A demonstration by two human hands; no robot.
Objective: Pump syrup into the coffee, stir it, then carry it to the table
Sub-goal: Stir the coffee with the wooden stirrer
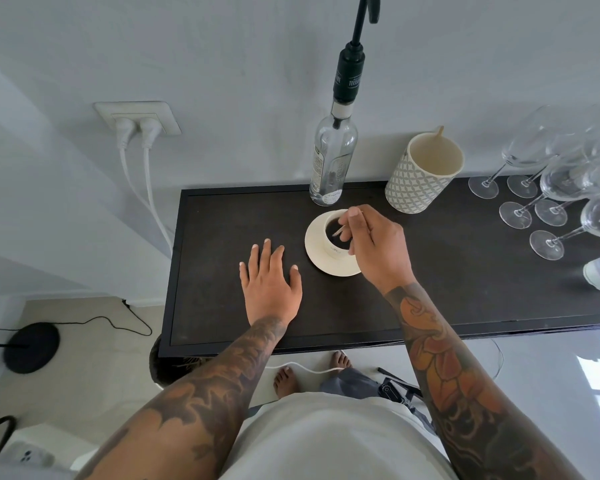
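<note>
A small white cup point(333, 250) of dark coffee stands on a white saucer point(321, 263) in the middle of the dark console top point(465, 271). My right hand point(378, 249) hovers over the cup and pinches a thin wooden stir stick point(340, 231) whose lower end dips into the coffee. My left hand point(269, 282) lies flat on the console, fingers spread, just left of the saucer. Behind the cup stands a clear glass syrup bottle point(333, 157) with a tall black pump.
A patterned beaker point(420, 185) holding another wooden stick stands at the back right of the cup. Several wine glasses point(551, 188) crowd the right end. Two white plugs point(139, 133) and cables hang on the wall at left. My bare feet show below the console's front edge.
</note>
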